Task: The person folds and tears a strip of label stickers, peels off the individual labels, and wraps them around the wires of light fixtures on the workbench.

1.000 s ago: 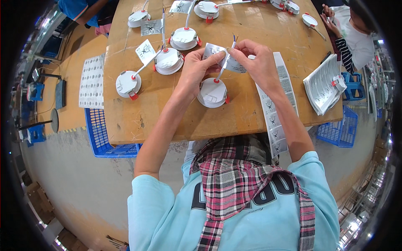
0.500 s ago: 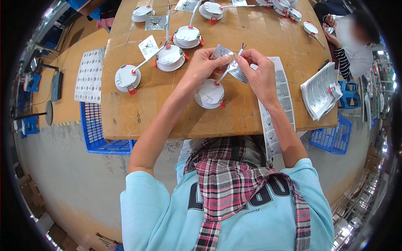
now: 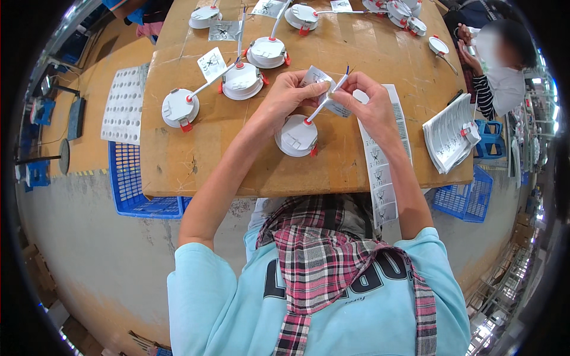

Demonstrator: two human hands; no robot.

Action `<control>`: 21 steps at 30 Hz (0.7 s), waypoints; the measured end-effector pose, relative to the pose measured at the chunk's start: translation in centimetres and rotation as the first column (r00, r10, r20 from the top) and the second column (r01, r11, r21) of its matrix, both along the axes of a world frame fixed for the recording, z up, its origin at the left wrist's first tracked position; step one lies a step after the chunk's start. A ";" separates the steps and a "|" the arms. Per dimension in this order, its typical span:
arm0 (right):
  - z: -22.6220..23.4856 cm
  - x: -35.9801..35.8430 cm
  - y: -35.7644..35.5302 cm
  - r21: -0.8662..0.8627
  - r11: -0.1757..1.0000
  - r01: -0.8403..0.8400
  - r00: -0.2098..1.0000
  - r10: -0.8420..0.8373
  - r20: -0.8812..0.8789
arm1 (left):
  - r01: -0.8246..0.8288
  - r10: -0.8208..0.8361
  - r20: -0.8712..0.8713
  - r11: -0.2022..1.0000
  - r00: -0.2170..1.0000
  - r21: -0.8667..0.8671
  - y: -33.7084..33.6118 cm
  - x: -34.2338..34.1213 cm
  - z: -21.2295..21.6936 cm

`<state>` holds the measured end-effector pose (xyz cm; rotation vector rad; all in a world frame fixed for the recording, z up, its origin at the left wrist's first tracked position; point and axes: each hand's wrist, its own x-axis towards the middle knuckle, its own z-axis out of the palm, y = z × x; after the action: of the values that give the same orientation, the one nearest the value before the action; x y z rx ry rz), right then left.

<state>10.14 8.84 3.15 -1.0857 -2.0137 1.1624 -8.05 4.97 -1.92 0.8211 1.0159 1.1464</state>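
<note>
Downlight [image 3: 297,135], round white w/ red spring clips, sits on cardboard-covered table [image 3: 178,172] near its front edge, directly below both hands. Its white cable [image 3: 323,104] runs up from the lamp body into the hands; bare wire tips stick out past the fingers. Nearest to camera: person's light-blue shirt and plaid scarf, forearms coming up from lower edge.

Left hand [image 3: 291,98] has fingers closed together, pinching a small white label [image 3: 317,80] against the cable. Right hand [image 3: 371,107] has thumb + fingers clamped on the same label/cable from the other side. Label looks partly folded round the cable, not flat yet, so wrap seems mid-way; can't tell if adhesive is already stuck.

Just right of the hands a long label strip [image 3: 380,172] hangs over table edge toward person's lap, several labels left on it. Stack of white sheets [image 3: 448,139] lies farther right, near the table corner.

Progress, judged: further back-left, three lamps [image 3: 181,108] [image 3: 242,80] [image 3: 267,52] lie in a row; at least one has a tag [image 3: 211,64] on its cable, so these look done. More lamps [image 3: 205,16] [image 3: 303,15] at far edge, tag state too small to tell. So a few units done, one in hand, labels remaining.

Blue crate [image 3: 133,184] sits under table on left, another blue crate [image 3: 469,196] on right. Perforated white tray [image 3: 123,104] left of table. Co-worker [image 3: 499,77] sits at far right corner.
</note>
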 end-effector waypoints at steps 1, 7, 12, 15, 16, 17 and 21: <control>0.1 0.1 0.1 0.035 0.998 -0.058 0.998 0.056 0.041 | 0.016 -0.016 0.008 1.000 1.000 0.001 0.0 0.0 0.0; -0.1 0.1 0.5 0.057 0.994 -0.096 0.993 0.092 0.074 | 0.045 -0.045 -0.001 0.999 0.999 -0.004 0.0 -0.1 0.2; 0.3 0.2 0.6 0.088 0.989 -0.115 0.989 0.106 0.101 | 0.050 -0.050 0.022 0.999 0.999 -0.017 0.0 -0.2 0.0; 0.1 0.5 0.5 0.039 0.992 -0.118 0.990 0.114 0.085 | 0.075 -0.074 0.053 0.997 0.996 -0.012 0.0 -0.1 0.0; 0.0 0.5 0.5 0.017 0.992 -0.122 0.989 0.120 0.082 | 0.075 -0.075 0.045 0.997 0.996 -0.008 -0.1 -0.1 0.0; 0.2 0.6 0.4 0.018 0.993 -0.120 0.990 0.119 0.081 | 0.075 -0.075 0.037 0.997 0.996 -0.003 -0.2 -0.1 0.1; 0.2 0.9 0.7 0.127 0.984 -0.127 0.981 0.106 0.162 | 0.071 -0.071 -0.011 0.997 0.997 -0.006 -0.4 0.0 0.1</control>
<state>11.05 9.52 3.37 -1.0278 -2.2687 1.0059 -8.01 4.61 -1.82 0.8532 0.9916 1.0792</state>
